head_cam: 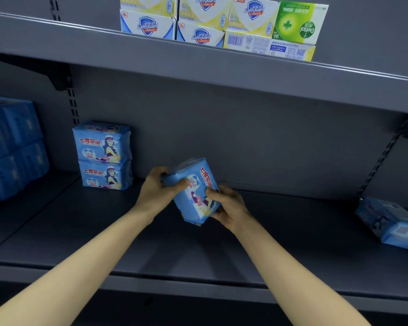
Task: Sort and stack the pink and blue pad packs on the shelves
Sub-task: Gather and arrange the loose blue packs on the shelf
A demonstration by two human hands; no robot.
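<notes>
Now my left hand (159, 191) and right hand (226, 205) grip the blue pack (193, 191) by its ends; it looks light, soft, a bit slippery

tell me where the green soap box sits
Head view: the green soap box is on the upper shelf, right end of the row, atop a yellow box.

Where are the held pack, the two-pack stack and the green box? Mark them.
held pack (198, 184): head view, printed front
two-pack stack (101, 144): head view, upper pack
green box (297, 22): head view, front face
</notes>
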